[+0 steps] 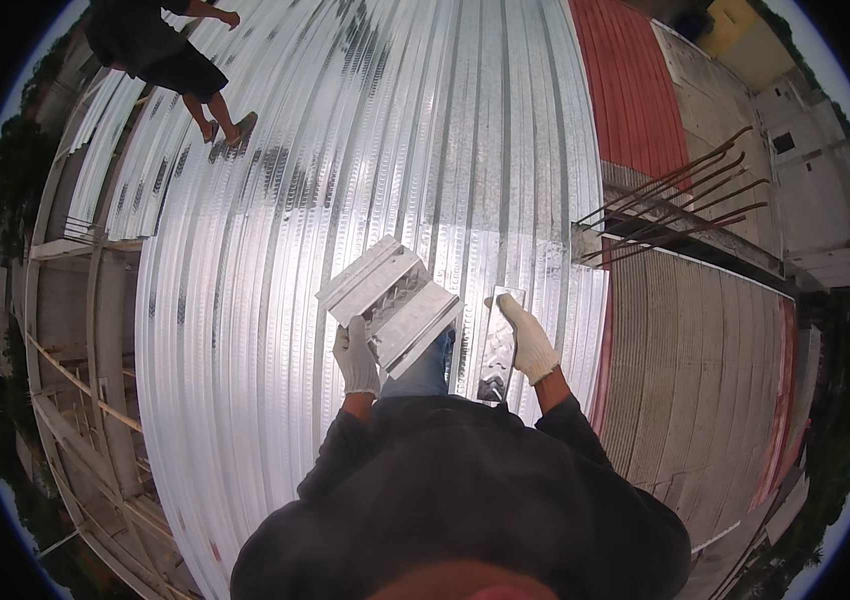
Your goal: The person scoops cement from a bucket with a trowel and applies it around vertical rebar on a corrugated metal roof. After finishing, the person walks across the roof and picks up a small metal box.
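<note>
In a pale work glove, my left hand [356, 357] grips the lower left edge of a short cut piece of ribbed metal decking [392, 300], which is tilted in front of me. My gloved right hand [528, 338] is closed around the side of a narrow strip of galvanized metal [500, 335], with its thumb near the upper end. The strip's lower end looks darker and bent. Both pieces are held apart, above the shiny corrugated decking sheets [245, 330].
Another person [180, 65] in dark clothes and sandals stands far left on the decking. Rusty rebar [670, 205] juts out at the right, beside red roofing [635, 90] and brown corrugated roofing [690, 350]. Beyond the left edge, open framing with beams [95, 340] drops lower.
</note>
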`<state>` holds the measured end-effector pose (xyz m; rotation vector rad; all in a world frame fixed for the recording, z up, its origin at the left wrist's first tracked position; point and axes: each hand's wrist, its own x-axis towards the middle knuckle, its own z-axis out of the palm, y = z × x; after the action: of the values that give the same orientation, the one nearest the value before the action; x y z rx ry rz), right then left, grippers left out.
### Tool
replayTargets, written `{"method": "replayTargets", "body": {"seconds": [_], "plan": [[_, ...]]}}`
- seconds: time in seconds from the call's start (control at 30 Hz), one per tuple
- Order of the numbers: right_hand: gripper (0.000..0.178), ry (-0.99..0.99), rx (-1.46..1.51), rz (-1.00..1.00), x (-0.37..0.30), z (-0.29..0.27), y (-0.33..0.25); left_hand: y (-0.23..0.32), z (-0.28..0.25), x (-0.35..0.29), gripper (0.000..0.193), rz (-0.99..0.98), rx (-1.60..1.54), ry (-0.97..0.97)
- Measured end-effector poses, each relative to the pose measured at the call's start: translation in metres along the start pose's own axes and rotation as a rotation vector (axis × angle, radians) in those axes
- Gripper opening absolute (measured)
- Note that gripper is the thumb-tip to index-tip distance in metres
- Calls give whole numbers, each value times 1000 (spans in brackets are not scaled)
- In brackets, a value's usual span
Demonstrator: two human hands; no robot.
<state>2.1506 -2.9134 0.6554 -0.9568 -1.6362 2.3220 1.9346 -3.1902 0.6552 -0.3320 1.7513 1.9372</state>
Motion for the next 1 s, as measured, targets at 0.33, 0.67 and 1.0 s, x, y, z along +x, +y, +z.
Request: {"method": "replayTargets", "body": {"seconds": [0.33,0.67,1.0], "plan": [[44,299,618,351,193,21,-87,70,217,97,33,254,104,-105],[41,573,605,181,309,-74,-119,106,358,155,29,511,435,-132],[40,103,923,176,455,-197,-260,145,561,243,40,508,224,-159]]}}
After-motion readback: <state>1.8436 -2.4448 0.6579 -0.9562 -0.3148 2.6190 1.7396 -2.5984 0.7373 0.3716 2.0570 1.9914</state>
